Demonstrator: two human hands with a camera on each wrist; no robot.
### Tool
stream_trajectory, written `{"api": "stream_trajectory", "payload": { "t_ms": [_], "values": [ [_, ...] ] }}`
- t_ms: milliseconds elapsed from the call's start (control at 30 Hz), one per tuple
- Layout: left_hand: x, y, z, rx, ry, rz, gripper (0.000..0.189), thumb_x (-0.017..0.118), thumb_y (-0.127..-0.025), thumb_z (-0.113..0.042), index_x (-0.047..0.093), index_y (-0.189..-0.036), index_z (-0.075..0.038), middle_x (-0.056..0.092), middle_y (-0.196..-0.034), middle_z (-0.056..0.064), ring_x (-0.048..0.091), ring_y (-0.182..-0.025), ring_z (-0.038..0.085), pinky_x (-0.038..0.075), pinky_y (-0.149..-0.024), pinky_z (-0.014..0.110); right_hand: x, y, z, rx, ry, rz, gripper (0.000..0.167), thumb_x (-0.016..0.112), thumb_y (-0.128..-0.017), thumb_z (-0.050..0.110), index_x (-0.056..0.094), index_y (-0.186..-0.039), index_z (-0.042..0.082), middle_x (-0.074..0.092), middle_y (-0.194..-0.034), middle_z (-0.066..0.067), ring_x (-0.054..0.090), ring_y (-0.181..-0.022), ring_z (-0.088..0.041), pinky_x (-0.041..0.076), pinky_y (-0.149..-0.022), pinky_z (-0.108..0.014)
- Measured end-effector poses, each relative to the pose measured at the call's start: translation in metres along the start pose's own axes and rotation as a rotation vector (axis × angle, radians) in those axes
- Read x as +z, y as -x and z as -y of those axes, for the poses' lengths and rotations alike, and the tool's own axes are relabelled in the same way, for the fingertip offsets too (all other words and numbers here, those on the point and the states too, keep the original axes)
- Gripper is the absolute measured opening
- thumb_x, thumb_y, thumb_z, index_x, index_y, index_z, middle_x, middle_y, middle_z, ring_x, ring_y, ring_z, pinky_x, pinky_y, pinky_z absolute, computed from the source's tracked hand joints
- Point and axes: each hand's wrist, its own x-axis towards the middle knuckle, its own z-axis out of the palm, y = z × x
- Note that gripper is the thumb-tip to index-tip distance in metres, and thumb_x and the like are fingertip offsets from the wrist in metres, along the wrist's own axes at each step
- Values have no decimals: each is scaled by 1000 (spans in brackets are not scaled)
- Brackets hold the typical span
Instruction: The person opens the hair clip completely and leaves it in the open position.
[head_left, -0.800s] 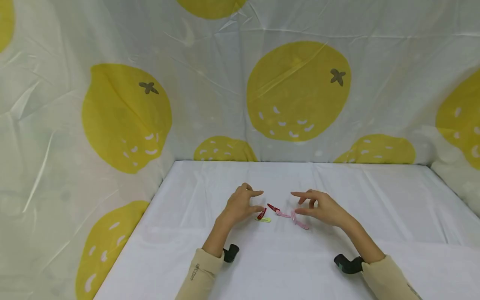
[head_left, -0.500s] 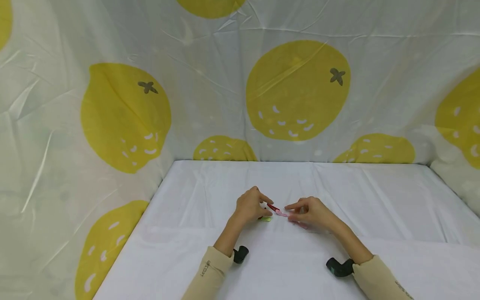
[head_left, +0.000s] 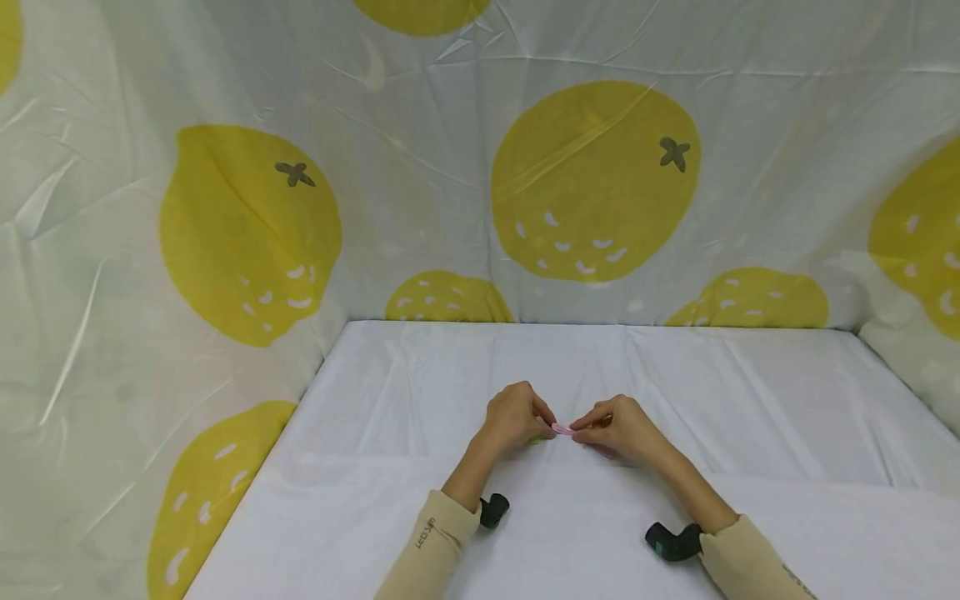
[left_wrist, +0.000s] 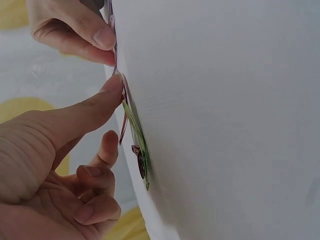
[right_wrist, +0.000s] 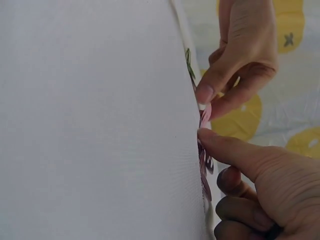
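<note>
Left hand (head_left: pixel 516 417) and right hand (head_left: pixel 624 427) nearly meet over the middle of the white table. A pink snap hair clip (head_left: pixel 562 429) stretches between their fingertips. The left thumb and finger pinch its left end, and the right thumb and finger pinch its right end. By the left fingers, a red clip (left_wrist: pixel 123 131) shows in the left wrist view, mostly covered in the head view. A green clip (left_wrist: pixel 135 127) lies on the table beside the left hand, with a dark red clip (left_wrist: pixel 139 161) against it. More pink clips (right_wrist: pixel 206 185) lie under the right hand, partly hidden.
White cloth covers the table (head_left: pixel 787 400). Lemon-print curtain (head_left: pixel 420 167) hangs behind and at the sides. Black wrist devices (head_left: pixel 493 511) stick out from beige sleeves (head_left: pixel 431 546).
Both hands have closed in toward each other, the left moving right and the right moving slightly left. Their fingers now pinch the pink hair clip, which lay on the table before.
</note>
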Motion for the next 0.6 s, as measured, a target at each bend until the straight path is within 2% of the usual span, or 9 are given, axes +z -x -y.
{"api": "stream_trajectory", "payload": {
  "t_ms": [233,600],
  "values": [
    [1,1,-1,15,-16,9,11,93,-77,-19,86,-85,-15,72,-76,-4,50,-69,6,39,-60,21,2,-1,1,11,1,-15,9,85,-84,9,84,-92,5,75,-76,-3,63,-64,-1,49,-58,-19],
    [2,0,-5,44,-44,23,13,92,-78,-19,86,-88,-13,77,-85,-4,61,-81,9,46,-70,22,3,-1,0,1,-15,-30,8,85,-83,8,84,-91,5,76,-77,-4,63,-64,-1,50,-58,-18]
  ]
}}
